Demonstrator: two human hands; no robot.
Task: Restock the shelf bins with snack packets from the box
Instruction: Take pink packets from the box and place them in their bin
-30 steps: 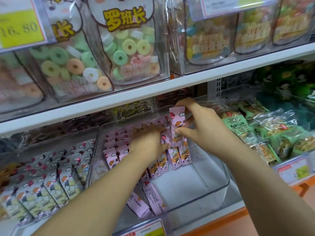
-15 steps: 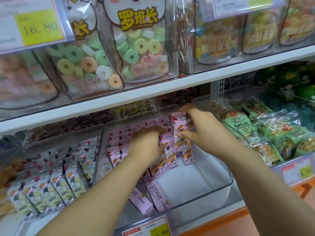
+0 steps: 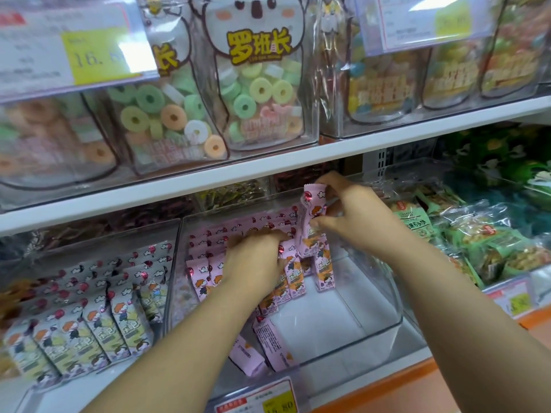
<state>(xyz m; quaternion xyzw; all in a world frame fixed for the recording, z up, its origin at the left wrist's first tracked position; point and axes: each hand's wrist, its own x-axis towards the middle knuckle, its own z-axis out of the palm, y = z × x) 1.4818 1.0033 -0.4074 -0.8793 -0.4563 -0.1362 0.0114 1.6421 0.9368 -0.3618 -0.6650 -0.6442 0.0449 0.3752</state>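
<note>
Restocking under way: a person's right hand pinches one pink snack packet upright between thumb and curled fingers, just above the standing row of pink packets inside the clear plastic bin. The left hand, fingers bent over the packet tops, grips that row just left of the pinched packet. Nearer than both sets of fingers, loose pink packets lie flat at the bin's front. Grey packets fill the bin left of the left fingers; green packets lie right of the right fingers.
</note>
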